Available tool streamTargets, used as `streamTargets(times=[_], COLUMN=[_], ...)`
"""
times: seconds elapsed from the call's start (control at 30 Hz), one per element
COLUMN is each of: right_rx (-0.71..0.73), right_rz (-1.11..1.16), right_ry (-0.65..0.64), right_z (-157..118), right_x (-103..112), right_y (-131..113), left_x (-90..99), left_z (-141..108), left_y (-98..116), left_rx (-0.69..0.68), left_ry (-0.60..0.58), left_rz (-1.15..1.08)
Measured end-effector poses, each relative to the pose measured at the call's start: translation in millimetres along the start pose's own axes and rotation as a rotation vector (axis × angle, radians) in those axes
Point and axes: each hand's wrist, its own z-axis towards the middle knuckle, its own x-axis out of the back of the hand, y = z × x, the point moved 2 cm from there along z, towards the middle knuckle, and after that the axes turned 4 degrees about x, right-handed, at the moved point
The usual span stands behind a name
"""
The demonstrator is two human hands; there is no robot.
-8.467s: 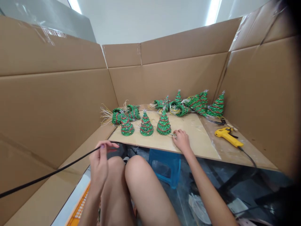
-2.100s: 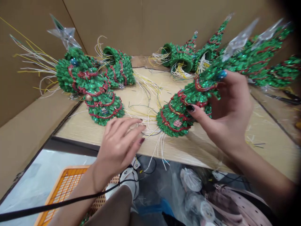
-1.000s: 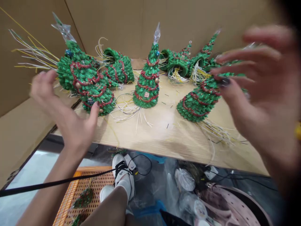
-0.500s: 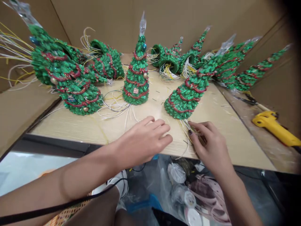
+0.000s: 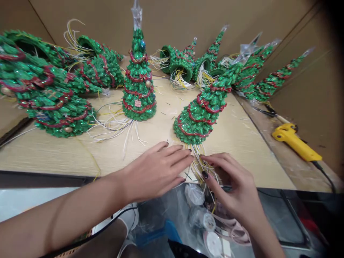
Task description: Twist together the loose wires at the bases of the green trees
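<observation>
A small green Christmas tree with red garlands (image 5: pixel 196 122) leans to the right on the table, a clear star at its tip. White and yellow wires (image 5: pixel 197 161) trail from under its base toward the table's front edge. My right hand (image 5: pixel 233 179) is curled about these wires, thumb and fingertips on either side of some of them. Palm down, my left hand (image 5: pixel 161 166) lies with fingers stretched out, its fingertips beside the wires on their left. Another decorated tree (image 5: pixel 139 86) stands upright behind my left hand, its wires spread on the table.
A large tree (image 5: pixel 59 104) stands at the left. Several trees lie at the back, wires spilling from hollow bases (image 5: pixel 182 73). On the right ledge lies a yellow glue gun (image 5: pixel 295 141) with its cord. Cardboard walls (image 5: pixel 174 21) enclose the back. Wire scraps dot the tabletop (image 5: pixel 252 150).
My left hand has come closer to the wires and its fingers have flattened. The leaning tree's wires look more spread out. The camera view has shifted to the right.
</observation>
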Motion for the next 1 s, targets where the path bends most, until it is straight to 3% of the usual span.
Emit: streamTargets(times=[0.2, 0.5, 0.6, 1.0], right_rx=[-0.008, 0.146, 0.164, 0.202], right_rz=[0.019, 0.044, 0.026, 0.083], right_ry=[0.075, 0.006, 0.000, -0.062], right_z=[3.0, 0.9, -0.7, -0.3], right_x=[2.5, -0.6, -1.0, 3.5], right_y=[5.8, 3.1, 4.8, 1.6], left_x=[-3.0, -2.0, -1.9, -2.7], left_z=[-7.5, -12.0, -12.4, -7.0], left_y=[-4.3, 2.4, 1.6, -0.6], left_rx=[0.026, -0.116, -0.098, -0.025], left_ry=[0.069, 0.108, 0.124, 0.029], left_rz=[0.007, 0.126, 0.153, 0.041])
